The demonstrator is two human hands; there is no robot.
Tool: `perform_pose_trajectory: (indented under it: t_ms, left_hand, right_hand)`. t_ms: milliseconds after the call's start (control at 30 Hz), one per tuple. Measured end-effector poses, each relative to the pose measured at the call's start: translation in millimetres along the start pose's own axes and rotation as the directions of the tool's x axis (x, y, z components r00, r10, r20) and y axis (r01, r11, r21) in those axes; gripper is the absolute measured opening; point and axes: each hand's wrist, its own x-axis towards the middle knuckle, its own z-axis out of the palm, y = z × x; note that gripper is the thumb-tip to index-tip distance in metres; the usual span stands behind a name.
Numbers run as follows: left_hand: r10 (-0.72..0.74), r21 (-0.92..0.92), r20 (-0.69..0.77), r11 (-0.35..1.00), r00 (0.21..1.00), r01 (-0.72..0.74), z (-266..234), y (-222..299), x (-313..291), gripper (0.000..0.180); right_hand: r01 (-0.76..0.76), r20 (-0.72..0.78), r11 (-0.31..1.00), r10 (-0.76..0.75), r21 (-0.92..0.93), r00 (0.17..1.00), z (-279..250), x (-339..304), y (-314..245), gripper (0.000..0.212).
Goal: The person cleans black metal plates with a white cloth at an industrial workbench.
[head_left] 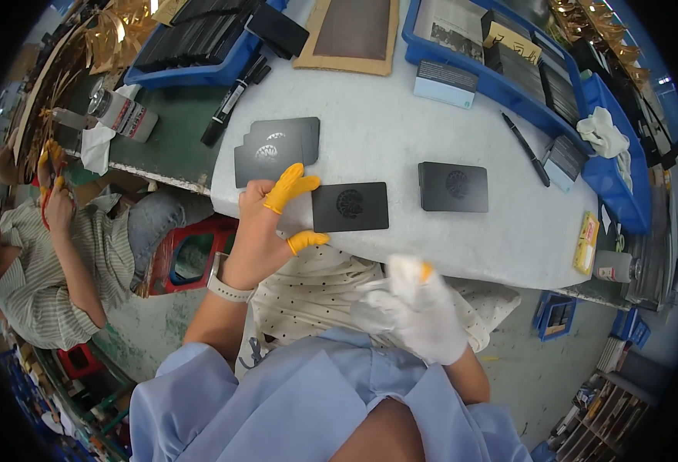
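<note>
A black card (350,207) with a glossy round emblem lies near the table's front edge. My left hand (266,219), wearing yellow finger covers, is at its left end with thumb and fingers spread apart. Whether the fingertips touch the card is hard to tell. Several overlapping dark grey cards (273,150) with a light emblem lie just beyond this hand. To the right sits a neat stack of black cards (453,187). My right hand (424,316), in a white glove with an orange spot at the fingers, is blurred in front of the table edge; its grip is unclear.
Blue trays (501,58) of dark cards stand at the back, beside a framed brown panel (354,31). Markers (235,100), a pen (525,148), small boxes (445,83) and a yellow packet (586,242) lie around. A person (54,262) sits at the left.
</note>
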Motion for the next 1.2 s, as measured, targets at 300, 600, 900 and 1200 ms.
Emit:
perform_pose_trajectory:
  t_ms: [300, 600, 900, 1200]
  left_hand:
    - [0.014, -0.331, -0.073, 0.943, 0.997, -0.038, 9.4, 43.6, -5.7, 0.115]
    - [0.140, -0.487, -0.037, 0.862, 0.990, -0.140, 27.3, 110.6, 0.0, 0.102]
    - [0.152, -0.602, -0.026, 0.787, 0.988, -0.137, 31.1, 111.8, 0.7, 0.111]
    - [0.130, -0.509, -0.155, 0.839, 0.979, -0.192, 19.2, 119.7, 10.0, 0.109]
  right_hand:
    - [0.324, -0.695, 0.943, -0.282, -0.074, 0.661, -40.2, -11.9, -25.0, 0.052]
    - [0.202, -0.641, 0.900, -0.420, -0.387, 0.642, -40.1, 11.1, -48.8, 0.057]
    - [0.286, -0.736, 0.928, -0.364, -0.237, 0.571, -85.1, -30.6, -57.3, 0.039]
    - [0.409, -0.783, 0.907, -0.323, -0.097, 0.532, -90.4, 3.9, -47.1, 0.039]
